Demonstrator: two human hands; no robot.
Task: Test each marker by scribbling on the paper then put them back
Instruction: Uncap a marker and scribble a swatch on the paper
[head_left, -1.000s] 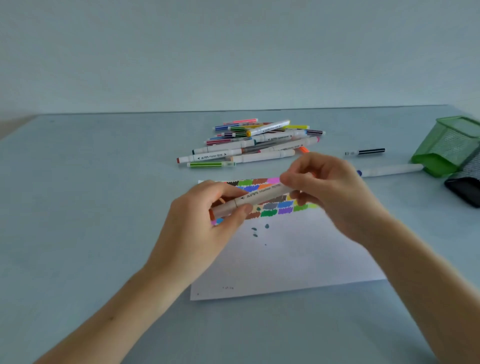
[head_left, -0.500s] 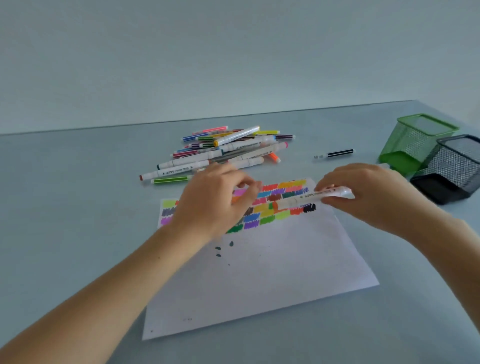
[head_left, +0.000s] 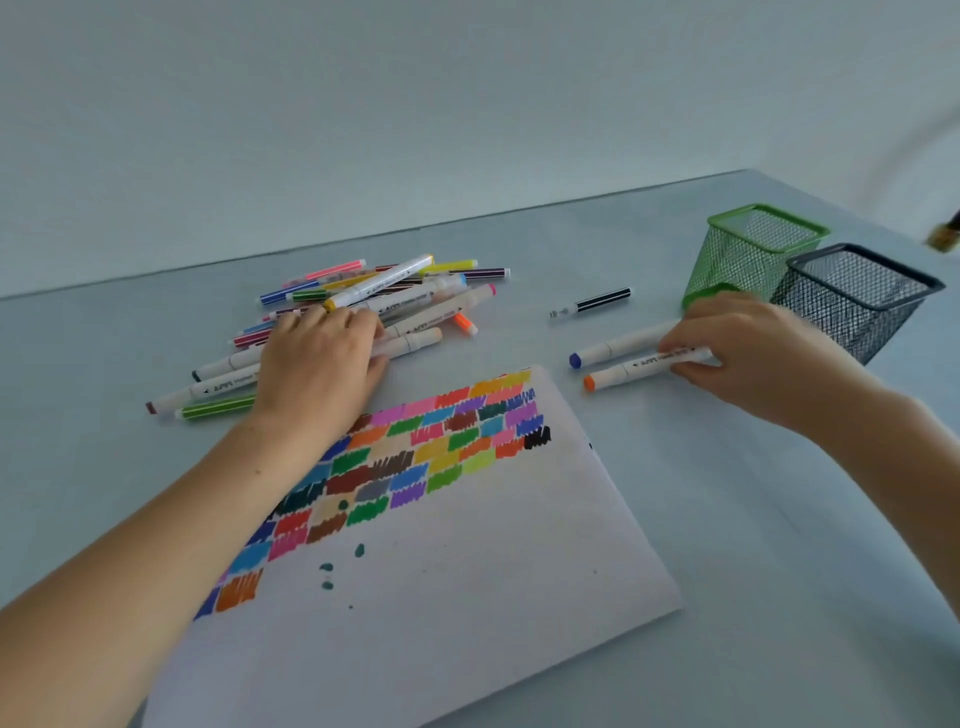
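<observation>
A white sheet of paper (head_left: 467, 561) lies in front of me, its far part covered with rows of coloured scribbles. My right hand (head_left: 753, 358) pinches a white marker with an orange cap (head_left: 634, 368) that lies low over the table right of the paper. Beside it rests a white marker with a blue cap (head_left: 608, 349). My left hand (head_left: 322, 358) rests palm down on a pile of markers (head_left: 395, 296) beyond the paper, fingers over a white marker (head_left: 410, 343); whether it grips one is hidden.
A green mesh pen holder (head_left: 753, 249) and a black mesh pen holder (head_left: 857, 296) stand at the right, just behind my right hand. A thin black-striped pen (head_left: 592, 303) lies alone between the pile and the holders. The table's far edge meets a pale wall.
My hands have parted. The right hand carried the orange-capped marker rightward down next to the blue-capped one. The left hand left the marker and reached onto the pile.
</observation>
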